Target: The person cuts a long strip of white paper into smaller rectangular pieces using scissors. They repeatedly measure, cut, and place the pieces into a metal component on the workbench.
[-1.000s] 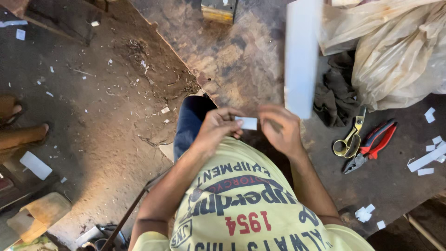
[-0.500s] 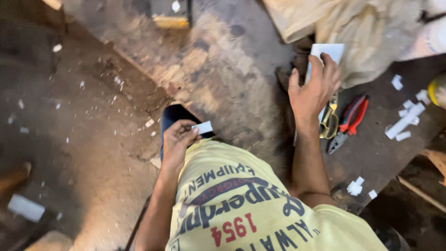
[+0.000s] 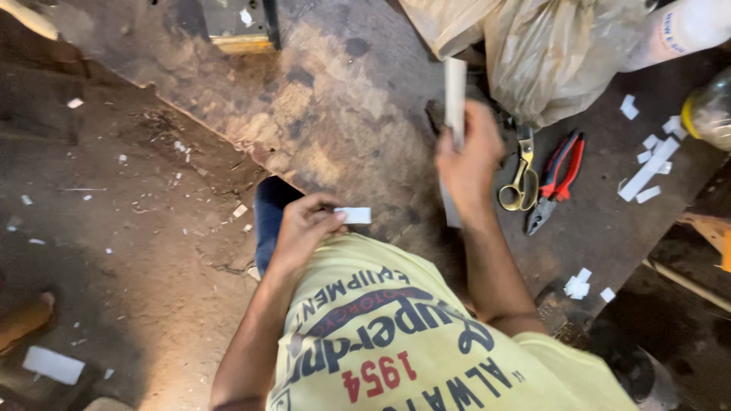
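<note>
My left hand (image 3: 304, 227) pinches a small white rectangular piece (image 3: 352, 215) just above my lap, near the edge of the worn wooden workbench (image 3: 335, 114). Over the bench, my right hand (image 3: 470, 160) grips a long white strip (image 3: 454, 99) held on edge, so it looks thin. Just right of that hand lie yellow-handled scissors (image 3: 520, 179) and red-handled pliers (image 3: 558, 176). A yellow printed shirt covers my chest at the bottom of the view.
Crumpled plastic bags (image 3: 548, 53) sit at the bench's back right. White offcuts (image 3: 649, 164) lie scattered on the right side, more (image 3: 579, 285) near the front edge. A small metal box (image 3: 237, 23) stands at the back. The dirt floor (image 3: 114, 228) on the left holds white scraps.
My hands have parted: the left stayed low with the small white piece, while the right took the long white strip and now holds it edge-on over the bench.
</note>
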